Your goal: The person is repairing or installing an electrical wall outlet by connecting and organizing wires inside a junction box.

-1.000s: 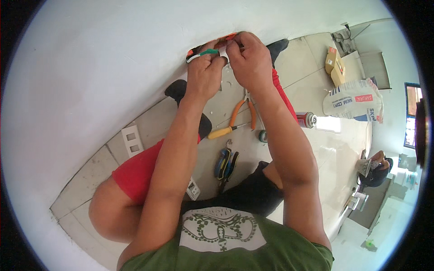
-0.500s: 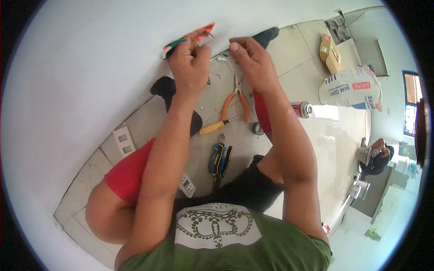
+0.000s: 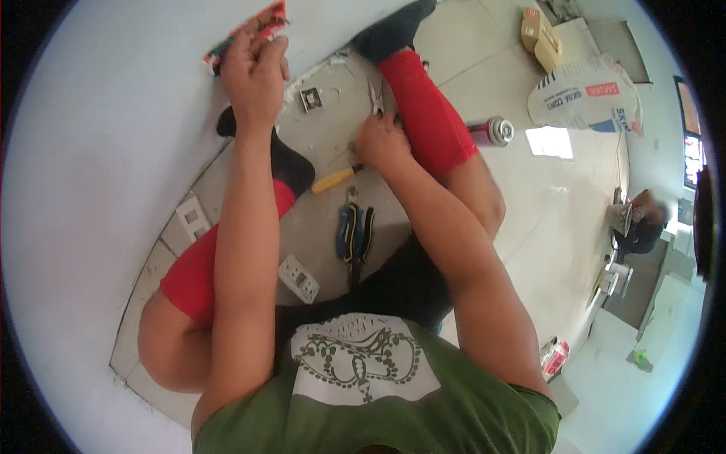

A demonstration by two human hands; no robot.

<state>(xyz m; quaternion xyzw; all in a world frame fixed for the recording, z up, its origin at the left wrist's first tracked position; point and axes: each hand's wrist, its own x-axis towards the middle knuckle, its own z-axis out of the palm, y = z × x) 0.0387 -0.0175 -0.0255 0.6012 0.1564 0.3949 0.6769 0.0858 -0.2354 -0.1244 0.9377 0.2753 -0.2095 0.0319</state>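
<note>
At the wall, my left hand (image 3: 255,76) is closed at an orange wall box (image 3: 271,17) with wires in it; the curled fingers hide what they hold. My right hand (image 3: 383,142) is down on the floor tiles, its fingers closed over the handles of needle-nose pliers (image 3: 376,98), whose metal jaws point toward the wall. Just nearer to me lies a yellow-handled screwdriver (image 3: 333,179). Blue, black and yellow pliers (image 3: 354,233) rest between my legs. Beside them is a white outlet (image 3: 299,279). A small square fitting (image 3: 310,99) sits between my feet.
A white faceplate (image 3: 193,219) lies by my left knee. Right of my right leg are a spray can (image 3: 493,132), a white bag (image 3: 586,98) and a yellow-brown box (image 3: 541,39). Farther right another person (image 3: 643,225) crouches near a bucket. A red can (image 3: 554,357) lies lower right.
My right hand has dropped from beside the wall box to the pliers on the floor and closed over their handles. The left hand stays at the box. The whole view has shifted.
</note>
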